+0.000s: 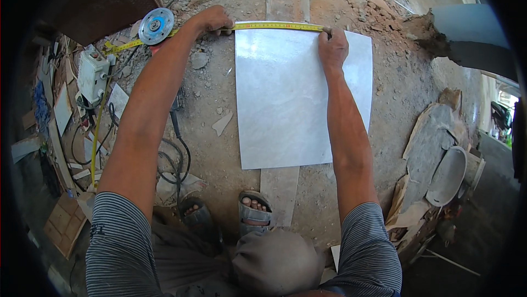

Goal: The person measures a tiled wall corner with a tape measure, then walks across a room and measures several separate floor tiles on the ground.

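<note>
A large square white glossy tile (285, 99) lies flat on the dusty ground in front of me. Along its far edge stretches a yellow tape measure (277, 25). My left hand (214, 19) is closed on the tape just beyond the tile's far left corner. Pinched fingers of my right hand (334, 49) press the tape at the far edge, right of the middle. The tape also shows farther left, past my forearm. There an angle grinder with a blue-centred cutting disc (156, 26) lies, its red body mostly hidden by my left arm.
A plank (280, 195) runs beneath the tile. On the left are a white electrical box (93, 75), looped black cable (178, 168) and tile scraps. An oval basin (447, 176) with mortar stands right. A thick grey-blue post (472, 31) juts in at far right; rubble lies beyond.
</note>
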Demonstrator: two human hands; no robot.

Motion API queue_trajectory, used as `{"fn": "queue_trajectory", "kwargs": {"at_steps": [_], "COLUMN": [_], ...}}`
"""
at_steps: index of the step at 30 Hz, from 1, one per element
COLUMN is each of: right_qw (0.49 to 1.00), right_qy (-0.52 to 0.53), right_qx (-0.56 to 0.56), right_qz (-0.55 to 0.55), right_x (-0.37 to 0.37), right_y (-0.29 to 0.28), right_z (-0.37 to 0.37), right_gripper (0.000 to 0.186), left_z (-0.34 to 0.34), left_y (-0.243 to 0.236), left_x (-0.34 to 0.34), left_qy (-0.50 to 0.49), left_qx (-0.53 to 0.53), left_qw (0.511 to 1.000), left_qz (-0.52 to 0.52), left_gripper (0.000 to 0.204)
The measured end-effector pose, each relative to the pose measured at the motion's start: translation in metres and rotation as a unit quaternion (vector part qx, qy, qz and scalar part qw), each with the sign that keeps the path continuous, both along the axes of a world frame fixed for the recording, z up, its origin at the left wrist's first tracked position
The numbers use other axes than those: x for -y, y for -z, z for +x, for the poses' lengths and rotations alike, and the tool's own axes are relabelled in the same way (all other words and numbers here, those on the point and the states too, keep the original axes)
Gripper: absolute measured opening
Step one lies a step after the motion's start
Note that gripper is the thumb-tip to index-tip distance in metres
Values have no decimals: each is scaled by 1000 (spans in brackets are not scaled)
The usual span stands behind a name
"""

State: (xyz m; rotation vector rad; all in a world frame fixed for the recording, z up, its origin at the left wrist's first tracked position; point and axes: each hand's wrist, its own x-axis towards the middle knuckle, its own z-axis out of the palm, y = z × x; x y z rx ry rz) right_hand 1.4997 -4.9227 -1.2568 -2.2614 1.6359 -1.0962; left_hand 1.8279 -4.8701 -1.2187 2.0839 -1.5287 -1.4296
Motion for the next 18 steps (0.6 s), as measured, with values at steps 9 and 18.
{"fn": "queue_trajectory", "kwargs": {"at_steps": [9, 18], "right_qw": [999, 998], "right_qy": [34, 40], "right_qx": [-14, -21], "right_qz": [35, 52], "right_x": [-5, -7], "right_y": [-2, -4], "right_z": [5, 5], "right_gripper": [5, 7], "left_z": [2, -1], "left_y": [-3, 2], "left_x": [-2, -6], "left_qy": [-2, -14], "left_qx": [-7, -6], "left_qw": [1000, 1000], "left_qz": [4, -1], "left_gripper": [15, 15]}}
